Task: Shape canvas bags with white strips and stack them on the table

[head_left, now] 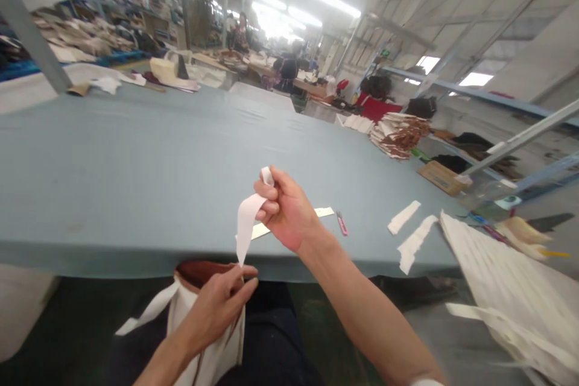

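My right hand (pixel 289 211) is raised over the table's near edge, its fingers closed round a white strip (pixel 246 220). One end of the strip curls up above the fingers; the rest hangs down, narrowing to a point at my left fingertips. On my lap stands a cream bag-like piece (pixel 183 307) with a brown inside, its top gaping. My left hand (pixel 221 295) is closed on its right rim, the thumb and fingers near the strip's lower tip. Another white strip (pixel 151 312) hangs out from the bag's left side. What lies under my left palm is hidden.
On the blue-green table (pixel 136 175) lie a pale flat strip (pixel 323 212), pink thread snips (pixel 342 224) and two torn white strips (pixel 404 217). At right are a large cream sheet stack (pixel 506 289), a cardboard box (pixel 443 178) and a bundle of brown-and-white pieces (pixel 398 132). People work farther back.
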Action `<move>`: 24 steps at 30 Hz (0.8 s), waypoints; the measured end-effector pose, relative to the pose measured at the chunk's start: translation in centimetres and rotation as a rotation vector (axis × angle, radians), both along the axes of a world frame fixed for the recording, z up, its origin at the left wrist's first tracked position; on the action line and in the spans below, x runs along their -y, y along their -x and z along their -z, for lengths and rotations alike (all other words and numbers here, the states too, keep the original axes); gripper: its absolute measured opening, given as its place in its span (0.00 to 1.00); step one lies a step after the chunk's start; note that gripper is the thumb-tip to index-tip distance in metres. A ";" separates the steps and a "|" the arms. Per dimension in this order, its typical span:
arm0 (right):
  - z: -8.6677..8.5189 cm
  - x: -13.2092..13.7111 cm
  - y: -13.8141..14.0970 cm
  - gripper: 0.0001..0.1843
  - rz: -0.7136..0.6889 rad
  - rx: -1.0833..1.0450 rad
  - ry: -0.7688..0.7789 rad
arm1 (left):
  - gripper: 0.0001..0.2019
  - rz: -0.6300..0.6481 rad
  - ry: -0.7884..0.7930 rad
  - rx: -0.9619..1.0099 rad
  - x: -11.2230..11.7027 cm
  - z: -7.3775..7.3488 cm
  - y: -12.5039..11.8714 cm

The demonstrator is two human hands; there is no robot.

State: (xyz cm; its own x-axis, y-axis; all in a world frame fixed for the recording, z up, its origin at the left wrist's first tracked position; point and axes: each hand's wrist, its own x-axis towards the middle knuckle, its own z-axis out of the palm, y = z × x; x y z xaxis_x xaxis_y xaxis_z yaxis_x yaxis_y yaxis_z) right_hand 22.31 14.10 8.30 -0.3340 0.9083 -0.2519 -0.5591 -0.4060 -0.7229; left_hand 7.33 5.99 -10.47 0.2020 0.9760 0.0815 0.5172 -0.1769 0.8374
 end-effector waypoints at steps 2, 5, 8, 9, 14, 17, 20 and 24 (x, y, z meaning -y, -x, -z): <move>-0.5 0.8 0.5 0.21 -0.031 -0.082 0.013 | 0.25 -0.030 0.007 0.090 -0.4 0.1 -1.0; 0.2 1.6 0.4 0.20 -0.016 -0.118 0.031 | 0.28 -0.116 -0.002 0.219 -1.2 -0.4 -1.0; 2.7 1.9 -0.5 0.18 0.082 -0.081 0.095 | 0.34 -0.170 -0.015 0.345 -0.9 -1.1 0.1; 3.7 2.0 -0.9 0.18 0.109 -0.068 0.116 | 0.36 -0.173 -0.017 0.382 -0.5 -1.4 0.4; 7.7 3.0 -1.4 0.16 0.153 -0.016 0.148 | 0.34 -0.160 -0.023 0.508 2.2 -3.1 1.0; 9.0 3.8 -0.8 0.16 0.152 0.042 0.120 | 0.17 -0.141 -0.036 0.550 3.0 -4.8 0.9; 10.4 4.6 -0.1 0.20 0.145 0.153 0.072 | 0.13 -0.128 -0.049 0.590 3.3 -6.3 0.9; 12.1 5.7 -0.7 0.21 0.176 0.420 -0.016 | 0.11 -0.148 -0.045 0.617 3.6 -7.3 1.3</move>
State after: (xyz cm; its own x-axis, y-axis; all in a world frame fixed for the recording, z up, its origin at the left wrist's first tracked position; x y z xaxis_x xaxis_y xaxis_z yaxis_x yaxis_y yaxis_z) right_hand 22.98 8.43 -3.84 -0.0461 0.9471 -0.3176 -0.2758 -0.3176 -0.9072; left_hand 5.98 2.40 -3.22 -0.0325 0.9829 0.1811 -0.0369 -0.1823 0.9826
